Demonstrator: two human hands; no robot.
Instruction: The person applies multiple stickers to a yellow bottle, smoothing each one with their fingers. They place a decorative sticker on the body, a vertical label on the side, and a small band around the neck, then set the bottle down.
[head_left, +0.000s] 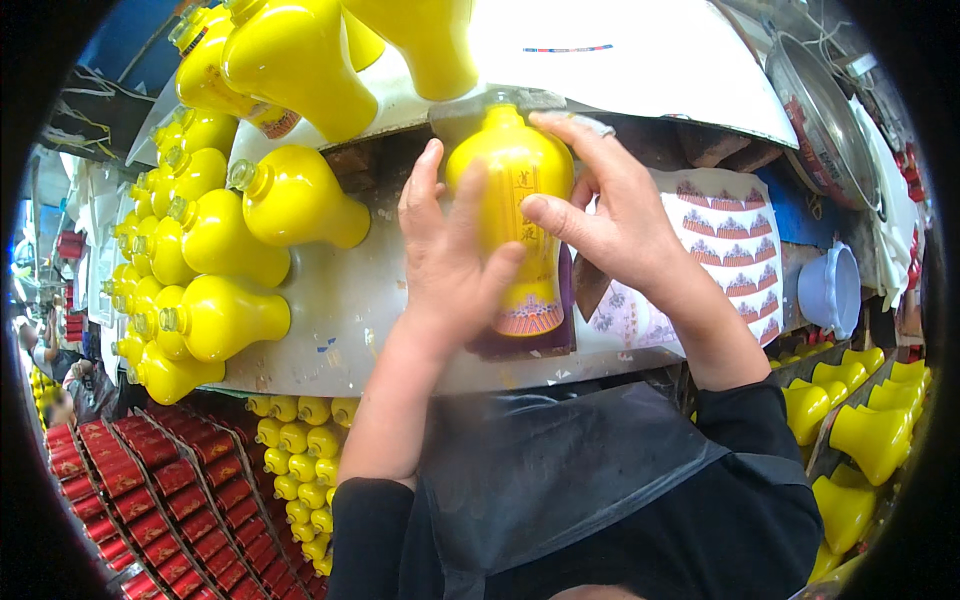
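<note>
Red boxes (150, 490): low, far L, in rows w/ dark strips.
Yellow btls (235, 318): a bunch, L side of grey table (335, 300).
L hand (442, 270): fingers spread apart, a bit blurry, by mid btl's L side; I can't tell if they touch.
Mid btl (510, 185): yellow, btwn my 2 hands, over purple pad (515, 347).
R hand (620, 220): thumb & pointer wide apart, thumb on btl's front.
Sheet (730, 270): white, w/ rows of small pics.
Tub (815, 290): pale blue, R of sheet.
Far btls (860, 440): yellow, low R.
</note>
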